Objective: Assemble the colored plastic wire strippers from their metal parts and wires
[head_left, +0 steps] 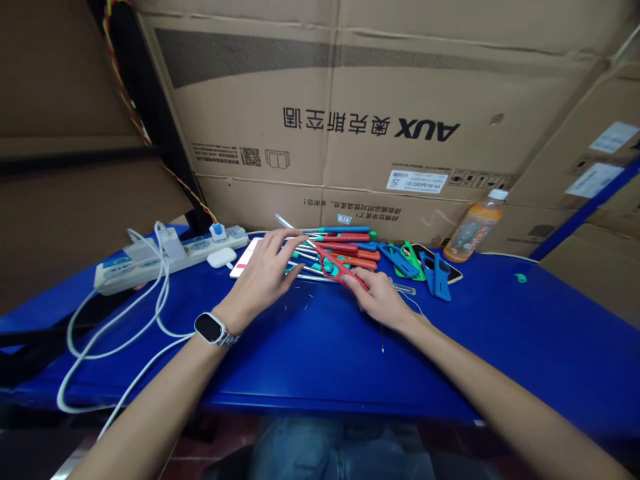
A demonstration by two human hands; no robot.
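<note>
My right hand (377, 297) is closed around the red handle of what looks like a long-necked lighter (345, 270), with an opening in its body. Its metal tube slants up and to the left, behind the fingers of my left hand. My left hand (267, 267) is open, thumb and fingers apart, close beside that tube; whether it touches the tube I cannot tell. Beneath and behind both hands lies a pile of similar long-necked lighters (350, 238) with red, blue, orange and green parts. Blue plastic shells (440, 279) and a green shell (416, 259) lie to the right.
A white power strip (200, 248) with cables and a white earbud case (221, 257) sit at left. A phone (454, 273) lies under the shells, near an orange drink bottle (475, 227). Large cardboard (360, 87) stands behind the blue table (310, 360).
</note>
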